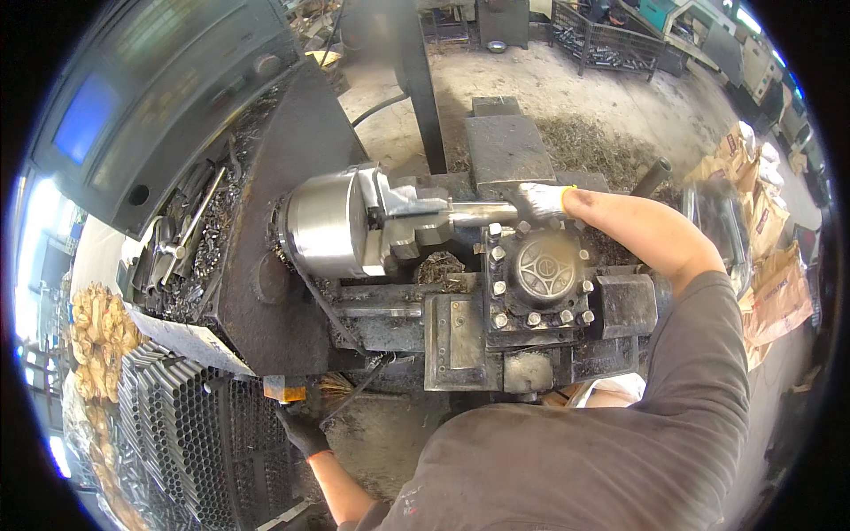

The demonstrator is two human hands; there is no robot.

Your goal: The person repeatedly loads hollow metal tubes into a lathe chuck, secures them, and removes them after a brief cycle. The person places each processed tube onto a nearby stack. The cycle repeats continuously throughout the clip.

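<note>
A shiny metal bar (pixel 482 212) sticks out to the right from the jaws (pixel 412 208) of a lathe chuck (pixel 328 226). My right hand (pixel 542 202), in a white glove with a yellow cuff, is closed around the bar's right end. Just below that hand stands the square tool post (pixel 544 270), with several bolts around its round cap. My left hand (pixel 305 434), in a dark glove, is low at the lathe's front, beside a thin dark lever (pixel 354 394) and under a small orange-and-white block (pixel 285 389). Its fingers are too dark to make out.
Stacked metal tubes (pixel 173 425) stand at the lower left, near my left forearm. Metal chips (pixel 584 146) litter the floor behind the lathe. Tools and shavings lie in a tray (pixel 190 239) at left. Brown paper sacks (pixel 775 292) stand at the right.
</note>
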